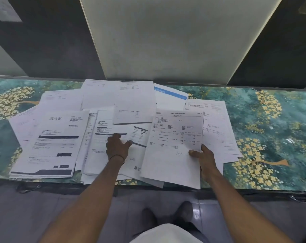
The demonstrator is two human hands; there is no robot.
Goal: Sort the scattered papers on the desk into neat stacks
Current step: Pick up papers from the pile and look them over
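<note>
Many printed papers (134, 102) lie overlapped across the middle of the desk (275, 120), which has a green floral top. Left hand (118, 146) rests on a central sheet (103, 137), fingers spread, thumb out, gripping nothing; dark band (117, 157) at the wrist. Right hand (204, 159) pinches the lower right edge of a tabulated sheet (173, 137), thumb on top; the sheet's near corner reaches the desk's front edge. At left, an invoice with dark bars (50, 141) tops a rough pile. Blue-headed sheet (171, 95) at the back, partly covered.
</note>
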